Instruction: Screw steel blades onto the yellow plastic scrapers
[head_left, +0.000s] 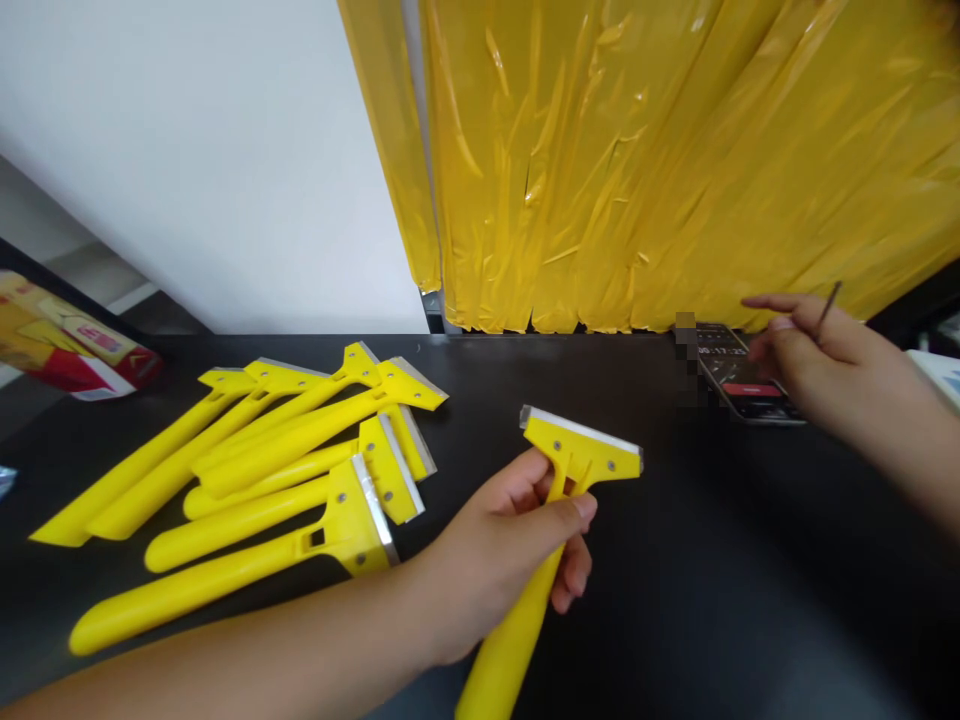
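My left hand (517,545) is closed around the neck of a yellow scraper (581,455). Its wide head, with a metal blade along the top edge and two screws, points away from me, and the handle runs down past the frame's lower edge. To the left, several similar yellow scrapers (247,505) lie in an overlapping pile on the black table. My right hand (832,350) is beside a phone (739,375), its index finger stretched out above the phone's far end. A thin dark rod (829,305) sticks up from between its fingers; the lower part is hidden.
Yellow plastic sheeting (637,180) hangs behind the black table (645,570), next to a white panel (225,170). A red and yellow package (82,340) stands at the far left. Part of a white object (937,372) shows at the right edge.
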